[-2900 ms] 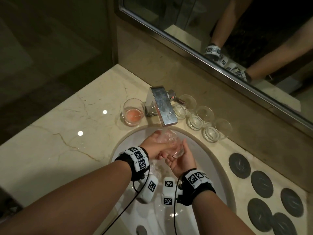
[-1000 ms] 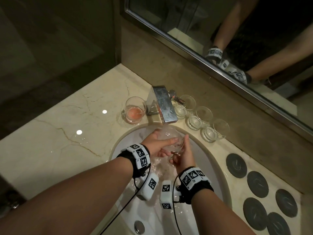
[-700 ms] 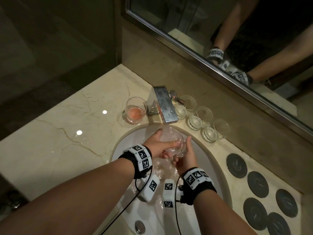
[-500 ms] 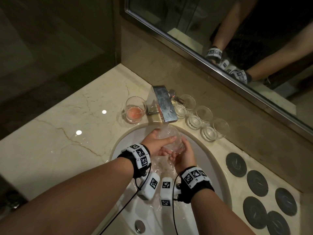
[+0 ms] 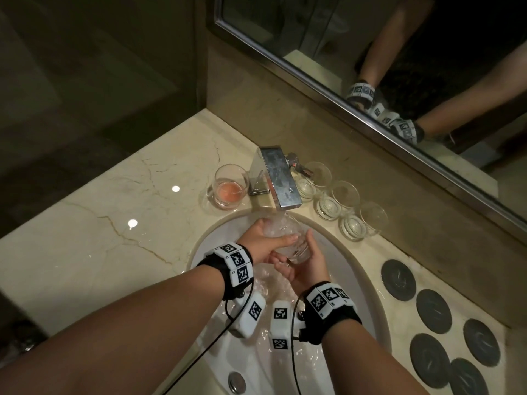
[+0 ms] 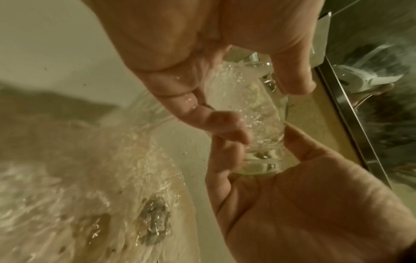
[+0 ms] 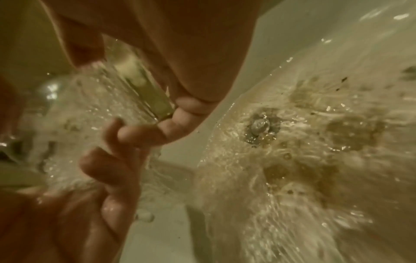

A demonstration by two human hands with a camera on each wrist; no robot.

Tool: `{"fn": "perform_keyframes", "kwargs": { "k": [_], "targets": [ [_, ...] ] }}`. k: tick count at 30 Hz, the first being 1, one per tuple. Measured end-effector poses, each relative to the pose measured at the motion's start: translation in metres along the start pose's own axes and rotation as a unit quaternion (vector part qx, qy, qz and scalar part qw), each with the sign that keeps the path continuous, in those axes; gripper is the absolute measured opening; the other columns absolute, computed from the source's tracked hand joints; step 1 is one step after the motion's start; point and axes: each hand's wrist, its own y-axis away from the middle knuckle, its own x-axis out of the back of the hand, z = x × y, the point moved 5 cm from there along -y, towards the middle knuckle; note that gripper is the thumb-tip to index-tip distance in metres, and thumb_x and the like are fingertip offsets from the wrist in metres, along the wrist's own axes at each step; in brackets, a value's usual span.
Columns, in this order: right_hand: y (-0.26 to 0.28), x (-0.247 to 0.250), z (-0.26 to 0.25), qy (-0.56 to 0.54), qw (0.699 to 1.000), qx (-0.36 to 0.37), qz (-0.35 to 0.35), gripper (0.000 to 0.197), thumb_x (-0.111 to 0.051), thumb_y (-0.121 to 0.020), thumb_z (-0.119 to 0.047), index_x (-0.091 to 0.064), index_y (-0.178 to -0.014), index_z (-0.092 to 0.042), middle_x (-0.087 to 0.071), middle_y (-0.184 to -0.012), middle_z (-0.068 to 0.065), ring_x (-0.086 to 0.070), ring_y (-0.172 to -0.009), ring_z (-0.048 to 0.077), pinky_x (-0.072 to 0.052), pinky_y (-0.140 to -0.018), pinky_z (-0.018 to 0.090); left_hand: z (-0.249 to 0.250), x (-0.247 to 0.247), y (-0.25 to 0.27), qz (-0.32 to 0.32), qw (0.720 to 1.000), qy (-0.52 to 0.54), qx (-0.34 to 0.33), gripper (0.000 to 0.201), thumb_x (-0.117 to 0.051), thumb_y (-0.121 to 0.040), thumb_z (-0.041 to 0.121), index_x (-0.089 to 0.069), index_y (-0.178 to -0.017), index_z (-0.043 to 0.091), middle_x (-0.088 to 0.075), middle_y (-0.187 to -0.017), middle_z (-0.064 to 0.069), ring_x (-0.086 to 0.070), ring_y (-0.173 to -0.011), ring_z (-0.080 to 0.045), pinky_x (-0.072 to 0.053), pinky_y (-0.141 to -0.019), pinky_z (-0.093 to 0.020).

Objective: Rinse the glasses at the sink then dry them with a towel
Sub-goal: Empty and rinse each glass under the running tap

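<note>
A clear glass (image 5: 288,233) (image 6: 249,113) (image 7: 101,113) is held tilted over the white sink (image 5: 362,283), its mouth under the running faucet (image 5: 278,181). My left hand (image 5: 266,242) (image 6: 202,71) grips its upper part, thumb across the front. Cupped round its base is my right hand (image 5: 306,262) (image 6: 281,178) (image 7: 108,169), fingers curled on the wall. Water streams over the glass and both hands. A glass with pink liquid (image 5: 229,189) stands left of the faucet. Three clear glasses (image 5: 338,201) line the counter to its right.
The marble counter (image 5: 99,223) spreads to the left. Several dark round coasters (image 5: 433,312) lie at the right. A mirror (image 5: 370,52) runs along the back wall. Water swirls round the drain (image 6: 154,224) (image 7: 258,128). A pop-up knob (image 5: 236,382) sits at the sink's near rim.
The glass stays under the faucet while both hands shift round it. My right hand has slid from the side to cup the base, and my left thumb lies across the front.
</note>
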Motion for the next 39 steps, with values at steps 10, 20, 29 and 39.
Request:
{"fn": "perform_keyframes", "kwargs": {
  "k": [10,20,29,39],
  "targets": [
    [0.011,0.003,-0.013,0.168,0.975,0.066,0.126,0.052,-0.055,-0.084,-0.061,-0.060,-0.112,-0.018,-0.057,-0.081,0.002,-0.051,-0.054,0.015,-0.044,-0.048,0.024,0.002,0.011,0.008,0.020,0.995,-0.098,0.005,0.096,-0.078,-0.066,0.054,-0.032,-0.144,0.022,-0.062,-0.111,-0.005,-0.069,-0.069,-0.017,-0.055,-0.064,-0.031],
    [0.048,-0.017,-0.050,0.534,0.763,0.316,0.181,0.070,-0.081,-0.070,-0.035,-0.048,-0.131,-0.022,-0.054,-0.127,-0.001,-0.050,-0.118,0.017,-0.040,-0.099,0.027,-0.011,0.023,0.021,0.116,0.984,-0.116,0.070,0.056,-0.050,-0.094,0.054,-0.051,-0.125,0.007,-0.062,-0.098,-0.005,-0.065,-0.065,-0.017,-0.049,-0.052,-0.023],
    [0.082,-0.031,-0.069,0.552,0.725,0.372,0.176,0.062,-0.079,-0.073,-0.036,-0.053,-0.128,-0.022,-0.052,-0.120,-0.012,-0.047,-0.117,0.009,-0.032,-0.097,0.018,-0.002,0.004,0.039,0.084,0.990,-0.076,0.084,0.063,-0.040,-0.094,0.063,-0.056,-0.114,0.006,-0.068,-0.107,-0.014,-0.066,-0.072,-0.023,-0.049,-0.053,-0.025],
    [0.087,0.000,-0.019,0.265,0.940,0.167,0.133,0.056,-0.078,-0.073,-0.041,-0.050,-0.112,-0.014,-0.058,-0.114,0.010,-0.068,-0.088,0.027,-0.060,-0.075,0.041,-0.012,-0.004,0.056,0.017,0.998,-0.007,0.063,0.075,-0.050,-0.074,0.079,-0.059,-0.113,0.015,-0.069,-0.105,-0.011,-0.068,-0.080,-0.023,-0.053,-0.062,-0.030]
  ]
}}
